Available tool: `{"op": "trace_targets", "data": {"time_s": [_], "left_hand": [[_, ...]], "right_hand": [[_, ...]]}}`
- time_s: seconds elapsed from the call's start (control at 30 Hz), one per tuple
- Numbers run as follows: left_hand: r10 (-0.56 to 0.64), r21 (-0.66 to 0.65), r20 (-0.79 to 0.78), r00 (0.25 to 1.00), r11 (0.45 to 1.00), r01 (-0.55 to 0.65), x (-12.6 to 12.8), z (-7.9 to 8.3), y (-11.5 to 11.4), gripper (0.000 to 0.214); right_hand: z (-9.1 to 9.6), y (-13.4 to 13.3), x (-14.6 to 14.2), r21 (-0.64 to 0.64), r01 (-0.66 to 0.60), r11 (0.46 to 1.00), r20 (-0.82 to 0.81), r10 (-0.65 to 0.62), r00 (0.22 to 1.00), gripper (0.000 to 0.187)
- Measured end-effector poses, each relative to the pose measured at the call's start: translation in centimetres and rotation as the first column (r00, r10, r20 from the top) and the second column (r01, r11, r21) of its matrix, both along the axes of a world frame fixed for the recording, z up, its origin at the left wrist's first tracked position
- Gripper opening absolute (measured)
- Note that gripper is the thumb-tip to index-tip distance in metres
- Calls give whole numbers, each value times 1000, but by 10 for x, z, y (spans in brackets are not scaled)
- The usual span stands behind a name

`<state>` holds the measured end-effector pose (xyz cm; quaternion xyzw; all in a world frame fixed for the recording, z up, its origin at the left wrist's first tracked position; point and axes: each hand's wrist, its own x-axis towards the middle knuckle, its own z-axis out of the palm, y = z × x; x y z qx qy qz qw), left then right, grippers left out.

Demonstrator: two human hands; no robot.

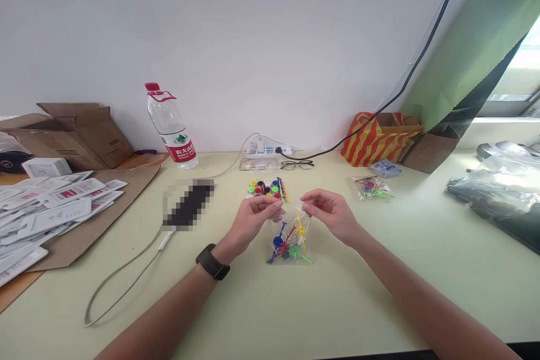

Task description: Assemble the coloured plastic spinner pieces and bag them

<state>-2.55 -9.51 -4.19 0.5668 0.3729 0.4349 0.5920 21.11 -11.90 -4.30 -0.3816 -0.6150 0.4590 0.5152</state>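
Observation:
Between my hands is a clear plastic bag (287, 242) with small coloured plastic parts inside: blue, red, yellow and green sticks and round pieces. My left hand (260, 214) pinches the bag's upper left corner. At the upper right corner, the fingers of my right hand (329, 212) are pinched on the bag too. Just beyond my left hand lie rows of coloured round pieces (257, 185) and a bundle of coloured sticks (282, 188), partly covered by my fingers. A dark watch (212, 262) is on my left wrist.
Another filled clear bag (371, 187) lies to the right, near a striped bag (367, 143). A phone (189, 205) with a cable (122, 275) is left of my hands. Glasses (297, 165), a power strip (268, 149), a water bottle (179, 140) and white cards (63, 202) are farther out.

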Motion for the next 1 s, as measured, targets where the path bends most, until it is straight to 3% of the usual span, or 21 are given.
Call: {"op": "trace_targets", "data": {"time_s": [0.1,0.27,0.47,0.73,1.0], "left_hand": [[43,47,-15,999,998,-42,0,0,0,32],[6,109,-51,999,994,-1,0,2,0,34],[-36,98,-45,998,994,41,-3,5,-1,29],[-127,68,-65,990,989,132,-4,9,-4,26],[-120,100,-81,989,987,128,-4,8,-6,28]], "right_hand": [[-1,0,-1,-7,31,999,2,-31,1000,32],[-2,-1,-3,27,71,997,18,-72,997,29],[-1,-3,-3,60,70,996,41,-72,997,28],[0,-6,-5,-18,-7,1000,92,8,996,31],[-1,-10,-10,3,65,998,132,-65,989,28]]}}
